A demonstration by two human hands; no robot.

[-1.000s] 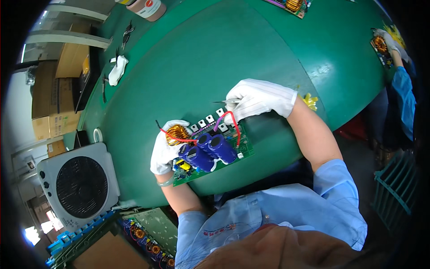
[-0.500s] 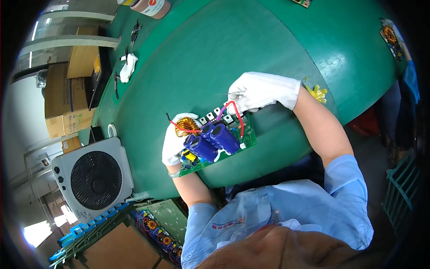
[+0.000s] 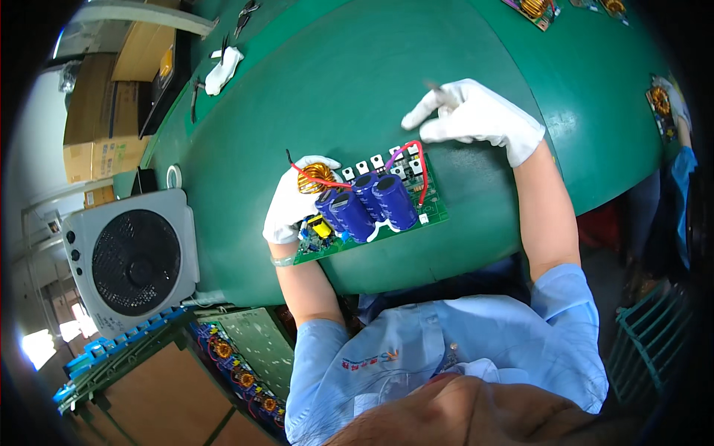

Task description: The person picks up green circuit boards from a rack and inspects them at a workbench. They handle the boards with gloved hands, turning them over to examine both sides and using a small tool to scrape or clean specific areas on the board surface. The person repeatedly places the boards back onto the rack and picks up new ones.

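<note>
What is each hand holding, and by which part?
Left hand grips the circuit board by its left end, near the copper coil. Right hand pinches a small thin piece at its fingertips; its kind cannot be told.

Green circuit board [image 3: 372,215] flat on green table near my edge, three blue capacitors lying on it, copper coil at left corner, red wire arching over right side.

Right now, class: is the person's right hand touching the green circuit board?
Apart. The head view shows the right hand raised over the green table, with bare table between it and the circuit board.
</note>
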